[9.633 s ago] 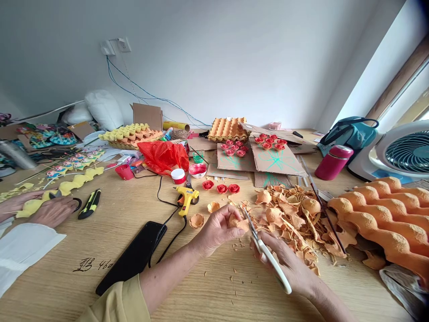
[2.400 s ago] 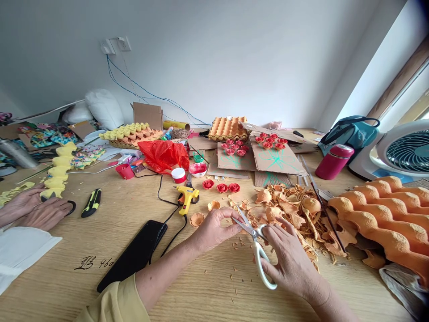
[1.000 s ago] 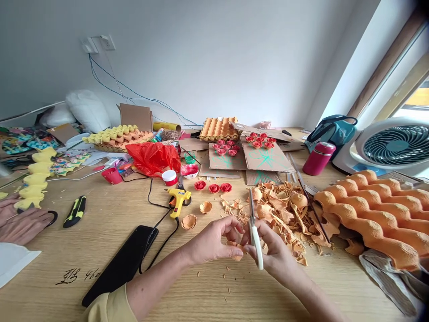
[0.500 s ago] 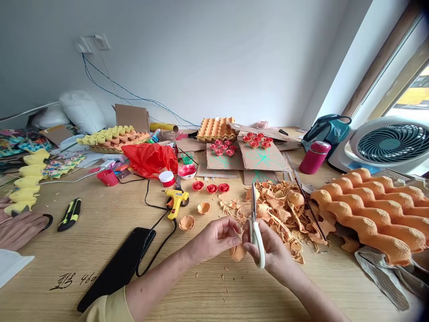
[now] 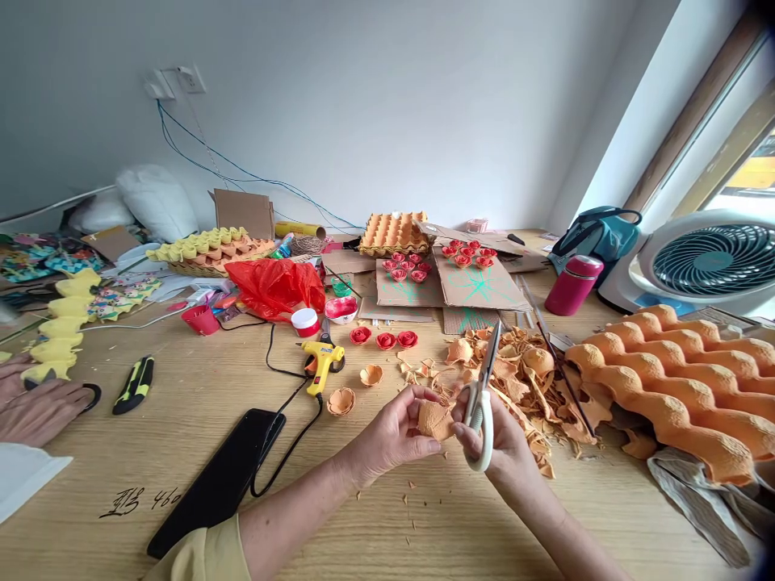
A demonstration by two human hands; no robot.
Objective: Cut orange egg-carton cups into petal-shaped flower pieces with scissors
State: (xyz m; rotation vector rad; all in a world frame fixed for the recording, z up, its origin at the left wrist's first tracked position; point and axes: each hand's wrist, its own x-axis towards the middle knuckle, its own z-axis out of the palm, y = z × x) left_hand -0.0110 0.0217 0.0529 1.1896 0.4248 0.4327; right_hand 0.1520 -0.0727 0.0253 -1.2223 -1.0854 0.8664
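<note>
My left hand (image 5: 395, 434) is closed round a small orange egg-carton cup (image 5: 433, 420), held just above the wooden table (image 5: 194, 403). My right hand (image 5: 497, 436) grips white-handled scissors (image 5: 483, 395); their blades are together and point up and away. Its fingertips touch the cup's right side. Just behind both hands lies a heap of orange carton scraps (image 5: 521, 375). Two trimmed orange cups (image 5: 341, 400) sit on the table left of my hands.
A yellow glue gun (image 5: 322, 358) and its black cord, a black phone (image 5: 218, 480), three red paper roses (image 5: 383, 339), orange egg trays (image 5: 672, 391), a red flask (image 5: 570, 284) and a fan (image 5: 708, 262) surround me. Another person's hands (image 5: 36, 399) rest at far left by yellow foam.
The scissors went from cutting at the cup to blades pointing upward. The cup has been turned in my left hand and raised a little. The view shifted slightly.
</note>
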